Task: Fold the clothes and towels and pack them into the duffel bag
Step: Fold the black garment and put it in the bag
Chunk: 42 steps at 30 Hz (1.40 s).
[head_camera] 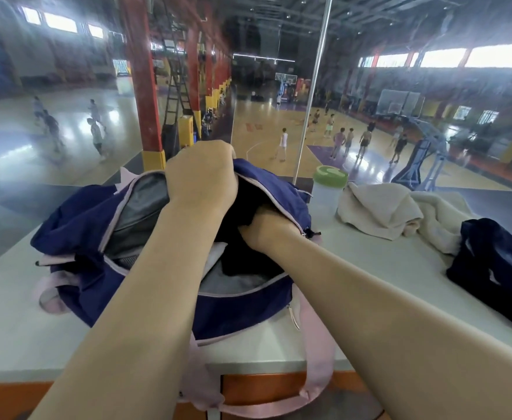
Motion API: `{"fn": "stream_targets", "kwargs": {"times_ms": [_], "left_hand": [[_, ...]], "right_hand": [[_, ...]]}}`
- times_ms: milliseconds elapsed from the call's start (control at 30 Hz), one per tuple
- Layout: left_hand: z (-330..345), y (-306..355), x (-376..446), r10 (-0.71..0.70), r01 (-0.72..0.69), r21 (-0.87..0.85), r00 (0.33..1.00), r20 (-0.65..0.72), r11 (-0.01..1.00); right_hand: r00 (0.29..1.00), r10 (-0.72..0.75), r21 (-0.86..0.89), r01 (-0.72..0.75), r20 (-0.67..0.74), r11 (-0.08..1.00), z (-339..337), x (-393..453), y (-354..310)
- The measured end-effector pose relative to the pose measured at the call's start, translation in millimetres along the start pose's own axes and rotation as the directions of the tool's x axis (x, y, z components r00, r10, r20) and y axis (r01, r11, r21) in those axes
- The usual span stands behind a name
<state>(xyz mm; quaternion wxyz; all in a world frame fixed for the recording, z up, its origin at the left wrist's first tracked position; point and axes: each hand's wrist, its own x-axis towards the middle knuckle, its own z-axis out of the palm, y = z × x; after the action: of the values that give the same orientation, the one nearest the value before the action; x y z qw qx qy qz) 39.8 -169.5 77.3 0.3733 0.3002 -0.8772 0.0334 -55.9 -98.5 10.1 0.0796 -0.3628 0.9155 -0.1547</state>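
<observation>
Table point(369, 268) — bag point(242, 310), towel point(379, 210), bottle point(327, 195)

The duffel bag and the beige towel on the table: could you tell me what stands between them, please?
In the head view, a clear bottle with a green lid stands between the duffel bag and the beige towel, close against the towel's edge.

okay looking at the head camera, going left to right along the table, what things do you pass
Duffel bag → bottle with a green lid → beige towel → dark navy garment.
</observation>
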Motion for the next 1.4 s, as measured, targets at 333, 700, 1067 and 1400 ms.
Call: {"fn": "stream_targets", "kwargs": {"times_ms": [333, 700, 1067, 1400], "left_hand": [[3, 6, 1, -0.059, 0.059, -0.013, 0.998, 0.002, 0.998], [7, 6, 3, -0.046, 0.046, -0.005, 0.999, 0.007, 0.999], [19, 6, -1, -0.028, 0.029, -0.032, 0.999, 0.033, 0.999], [7, 18, -11, -0.042, 0.037, 0.026, 0.969, 0.242, 0.999]], "right_hand": [[0.991, -0.022, -0.27, 0.058, 0.133, 0.961, -1, 12, 11], [0.951, -0.157, -0.212, 0.217, 0.266, 0.953, 7, 39, 0], [0.958, -0.053, -0.15, 0.098, 0.282, 0.984, 38, 37, 11], [0.92, -0.355, -0.047, 0.367, 0.166, 0.929, -1, -40, 21]]}}
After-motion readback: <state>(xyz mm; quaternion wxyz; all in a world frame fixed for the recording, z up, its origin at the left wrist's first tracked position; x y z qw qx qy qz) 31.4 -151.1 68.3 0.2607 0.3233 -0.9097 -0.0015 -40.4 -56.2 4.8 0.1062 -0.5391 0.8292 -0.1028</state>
